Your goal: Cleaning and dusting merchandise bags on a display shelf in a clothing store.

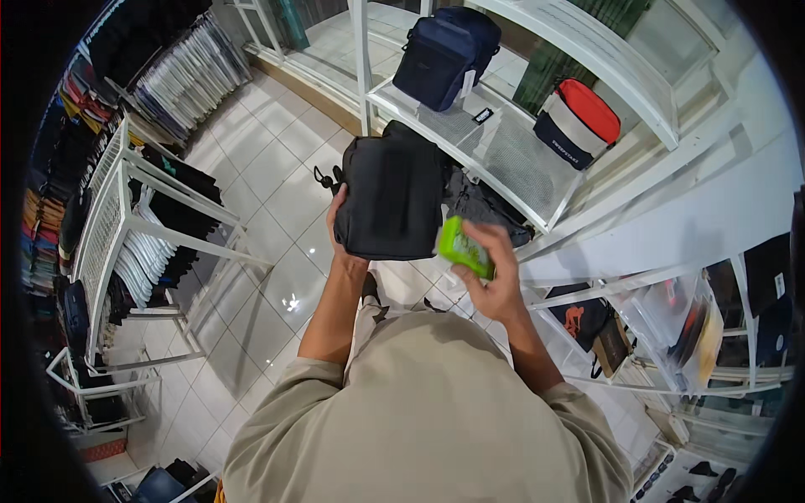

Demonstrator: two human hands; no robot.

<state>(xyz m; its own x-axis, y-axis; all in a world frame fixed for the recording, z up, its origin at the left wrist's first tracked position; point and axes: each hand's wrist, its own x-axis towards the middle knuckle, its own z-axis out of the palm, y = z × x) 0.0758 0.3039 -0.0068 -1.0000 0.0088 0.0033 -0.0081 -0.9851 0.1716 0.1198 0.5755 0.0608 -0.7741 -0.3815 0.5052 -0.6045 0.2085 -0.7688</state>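
A black boxy bag (390,197) with a drawcord at its left side is held up in front of me. My left hand (340,226) grips it by its lower left side, fingers partly hidden behind it. My right hand (495,272) is closed round a small lime-green pack (464,248) close to the bag's lower right corner. Motion slightly blurs the pack, and its exact kind is unclear. Something whitish shows under the pack by my fingers, too blurred to name. Behind the black bag hangs a dark grey bag (486,205), partly covered.
Ahead, a white mesh shelf (524,172) carries a navy bag (444,63) and a red, cream and navy pouch (579,123). Clothes racks (126,189) stand on the left. At the right is a white rack (662,285) with packaged goods. White tiles (268,218) cover the floor.
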